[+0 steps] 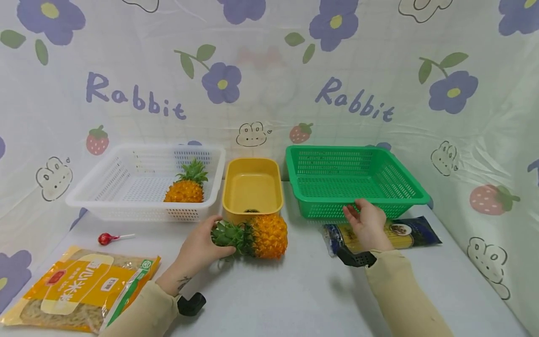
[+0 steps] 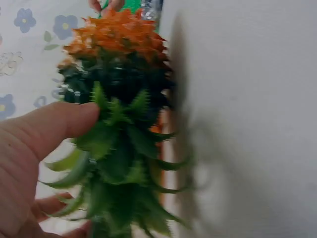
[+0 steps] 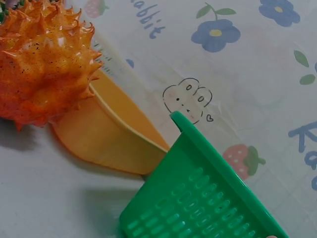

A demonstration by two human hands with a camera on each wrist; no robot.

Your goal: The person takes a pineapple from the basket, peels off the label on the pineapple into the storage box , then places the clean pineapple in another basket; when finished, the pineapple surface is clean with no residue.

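Observation:
An orange, spiky pineapple (image 1: 270, 236) with a green leafy crown lies sideways in front of the yellow bin. My left hand (image 1: 202, 250) holds it by the crown, the thumb (image 2: 74, 119) pressing on the leaves and the other fingers partly hidden behind them. At the right, my right hand (image 1: 368, 224) pinches the front rim of the green basket (image 1: 358, 200). Only a sliver of a fingertip shows at the bottom of the right wrist view. Beneath that hand is a pack of dry noodles (image 1: 402, 229), partly covered by hand and wrist.
A white basket (image 1: 145, 213) at the back left contains a second pineapple (image 1: 185, 191). Between the baskets is the yellow bin (image 1: 252, 187). On the left side lie a lollipop (image 1: 105, 239) and an orange rice noodle bag (image 1: 80, 285). A patterned curtain (image 1: 269, 93) stands behind.

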